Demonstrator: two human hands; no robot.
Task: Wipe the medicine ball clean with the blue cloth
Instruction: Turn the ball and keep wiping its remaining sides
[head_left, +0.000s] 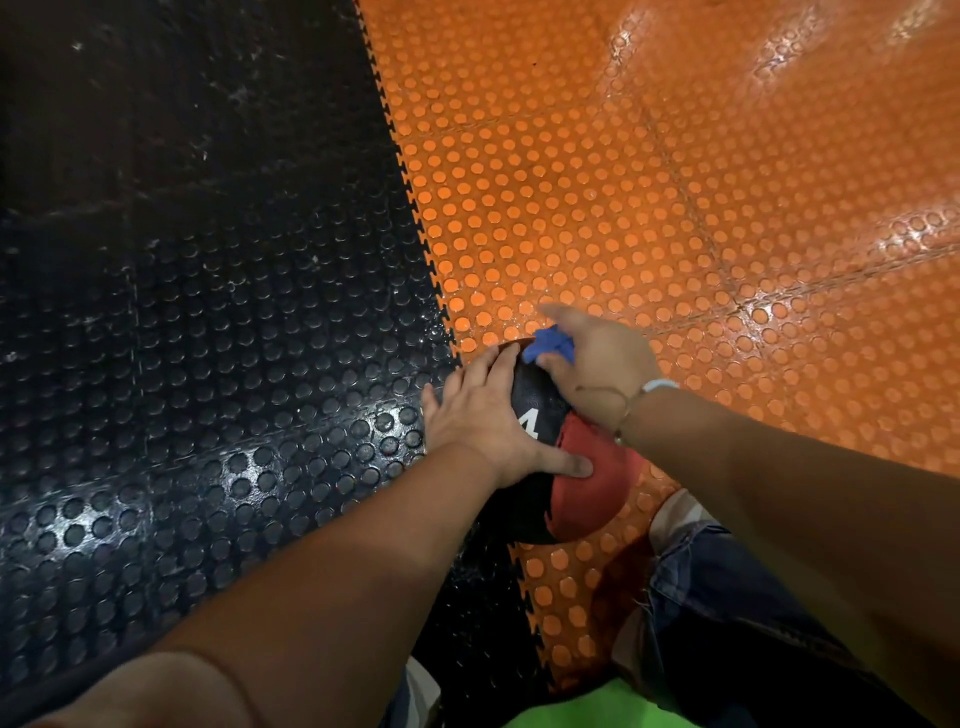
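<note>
A black and red medicine ball (576, 493) with a white number on it sits on the floor where the black and orange mats meet. My left hand (483, 415) lies spread over its left side, fingers straight, thumb on the red panel. My right hand (597, 358) grips a bunched blue cloth (548, 345) and presses it on the far top of the ball. Most of the cloth is hidden under that hand.
The floor is studded rubber tile, black (208, 312) on the left and orange (675, 182) on the right, joined by a toothed seam. My knee in blue jeans (727, 597) is just right of the ball. A wristband (660, 385) circles my right wrist.
</note>
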